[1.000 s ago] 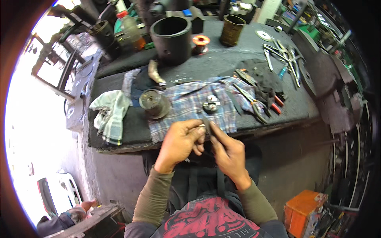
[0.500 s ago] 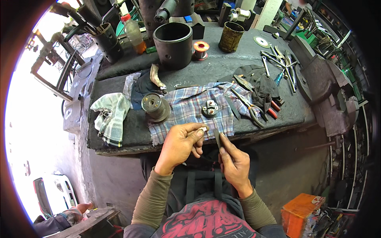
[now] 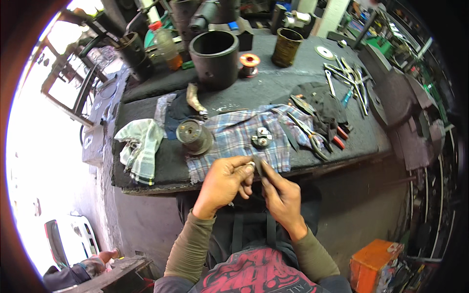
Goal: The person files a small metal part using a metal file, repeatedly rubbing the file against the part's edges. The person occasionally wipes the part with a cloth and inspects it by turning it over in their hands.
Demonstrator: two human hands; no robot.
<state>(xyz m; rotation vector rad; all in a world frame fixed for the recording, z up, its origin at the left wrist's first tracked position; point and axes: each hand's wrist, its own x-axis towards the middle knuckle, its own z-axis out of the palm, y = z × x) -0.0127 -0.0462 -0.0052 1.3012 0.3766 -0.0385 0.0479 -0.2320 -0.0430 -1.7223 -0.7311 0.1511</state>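
My left hand (image 3: 221, 181) pinches a small light-coloured metal piece (image 3: 251, 165) between thumb and fingertips, just off the bench's front edge. In my right hand (image 3: 284, 196) is a flat dark strip (image 3: 258, 167), file-like or blade-like, its end against or right beside the small piece; blur hides whether they touch. Beyond my hands a round black part with metal terminals (image 3: 262, 138) rests on a plaid cloth (image 3: 227, 131). A metal spool (image 3: 194, 137) stands at the cloth's left.
Red-handled pliers (image 3: 337, 139) and a dark cloth (image 3: 325, 103) lie at right, with several hand tools (image 3: 351, 80) behind. A black pot (image 3: 214, 58), solder spool (image 3: 249, 65) and rusty can (image 3: 287, 48) stand farther back. A checked cloth (image 3: 141, 146) lies left, a vice (image 3: 398, 102) right.
My right hand has moved slightly left, bringing the dark strip from a small gap away up to the piece in my left hand. The view has shifted a little.
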